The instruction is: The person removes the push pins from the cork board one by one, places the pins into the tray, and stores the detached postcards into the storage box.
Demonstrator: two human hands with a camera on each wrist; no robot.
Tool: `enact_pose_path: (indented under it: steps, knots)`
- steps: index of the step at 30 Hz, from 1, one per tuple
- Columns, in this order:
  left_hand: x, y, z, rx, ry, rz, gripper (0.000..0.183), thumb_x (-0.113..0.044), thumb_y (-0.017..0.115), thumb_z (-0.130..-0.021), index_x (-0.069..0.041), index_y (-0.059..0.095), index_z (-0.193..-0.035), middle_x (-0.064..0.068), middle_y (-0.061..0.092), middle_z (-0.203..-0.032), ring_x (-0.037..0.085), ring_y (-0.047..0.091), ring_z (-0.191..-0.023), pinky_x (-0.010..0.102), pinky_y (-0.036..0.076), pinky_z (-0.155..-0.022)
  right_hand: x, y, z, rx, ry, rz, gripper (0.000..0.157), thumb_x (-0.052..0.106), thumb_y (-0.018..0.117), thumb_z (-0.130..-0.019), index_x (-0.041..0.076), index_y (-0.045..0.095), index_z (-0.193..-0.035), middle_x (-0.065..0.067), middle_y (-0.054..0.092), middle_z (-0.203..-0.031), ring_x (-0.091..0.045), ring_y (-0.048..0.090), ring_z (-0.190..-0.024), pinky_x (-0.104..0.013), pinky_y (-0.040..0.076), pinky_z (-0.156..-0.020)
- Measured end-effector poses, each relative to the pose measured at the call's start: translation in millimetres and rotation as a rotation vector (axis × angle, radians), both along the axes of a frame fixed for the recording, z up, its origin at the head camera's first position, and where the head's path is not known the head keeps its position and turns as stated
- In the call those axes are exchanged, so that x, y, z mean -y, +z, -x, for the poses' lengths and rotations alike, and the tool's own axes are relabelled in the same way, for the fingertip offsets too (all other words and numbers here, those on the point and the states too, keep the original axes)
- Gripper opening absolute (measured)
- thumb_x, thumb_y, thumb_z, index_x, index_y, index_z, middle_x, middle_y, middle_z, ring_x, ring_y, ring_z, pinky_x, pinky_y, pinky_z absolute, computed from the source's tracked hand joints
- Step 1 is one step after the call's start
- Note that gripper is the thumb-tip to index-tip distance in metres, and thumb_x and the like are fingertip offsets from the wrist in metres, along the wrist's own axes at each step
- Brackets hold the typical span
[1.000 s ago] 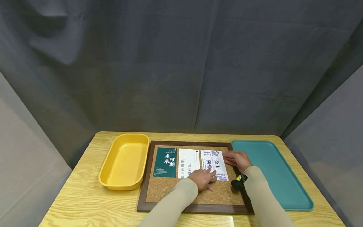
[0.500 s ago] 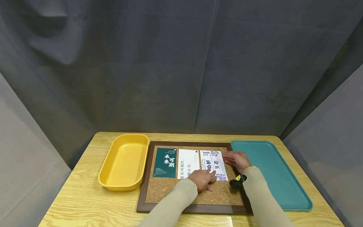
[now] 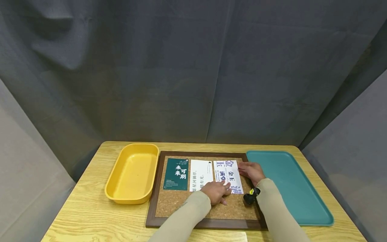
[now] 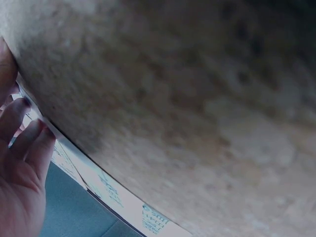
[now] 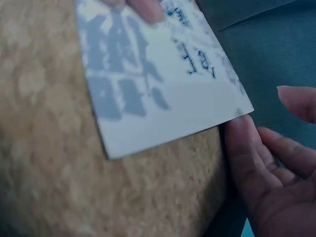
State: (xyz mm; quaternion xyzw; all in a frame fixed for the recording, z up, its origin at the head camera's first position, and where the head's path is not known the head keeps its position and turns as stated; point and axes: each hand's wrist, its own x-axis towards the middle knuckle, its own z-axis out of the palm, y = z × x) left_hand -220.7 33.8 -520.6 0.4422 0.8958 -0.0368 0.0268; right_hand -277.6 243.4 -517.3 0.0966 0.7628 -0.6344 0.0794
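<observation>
We note a stiff white postcard with purple lettering (image 3: 228, 176), flat and rectangular, at two o'clock on the grainy corkboard (image 3: 168, 204) with its dark brown frame. The left hand (image 3: 215, 192) rests outstretched fingertips on the card's lower-left part, at its seven o'clock. The right hand (image 3: 252, 172), fingers extended and thumb apart, touches its edge toward two o'clock. We log a dark green card (image 3: 172, 179) at the board's ten o'clock, a smooth, round-cornered yellow tub (image 3: 133, 174) at nine, and a shallow teal tray (image 3: 299, 191) at three.
</observation>
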Motion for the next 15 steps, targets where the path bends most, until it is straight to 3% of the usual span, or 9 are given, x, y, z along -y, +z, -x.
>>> enact_pose_path:
  steps: [8,15]
  knots:
    - [1,2.2,-0.8,0.022,0.013,-0.002,0.059,-0.052,0.059,-0.084,-0.029,0.054,-0.139,-0.007,0.043,-0.149,0.012,0.041,-0.135,0.026,0.044,-0.101,6,-5.5,1.5,-0.015,0.008,-0.234,0.040,0.011,0.062,-0.092,-0.015,0.056,-0.122,-0.026,0.063,-0.112,-0.016,0.064,-0.082,-0.028,0.056,-0.070]
    - [1,4.3,-2.6,0.019,0.010,-0.006,0.058,-0.051,0.059,-0.085,-0.029,0.054,-0.138,-0.007,0.043,-0.148,0.012,0.041,-0.135,0.025,0.043,-0.102,5,-13.8,4.5,-0.010,-0.020,-0.258,0.035,0.010,0.069,-0.088,-0.014,0.062,-0.112,-0.014,0.068,-0.092,-0.010,0.061,-0.069,-0.025,0.055,-0.060]
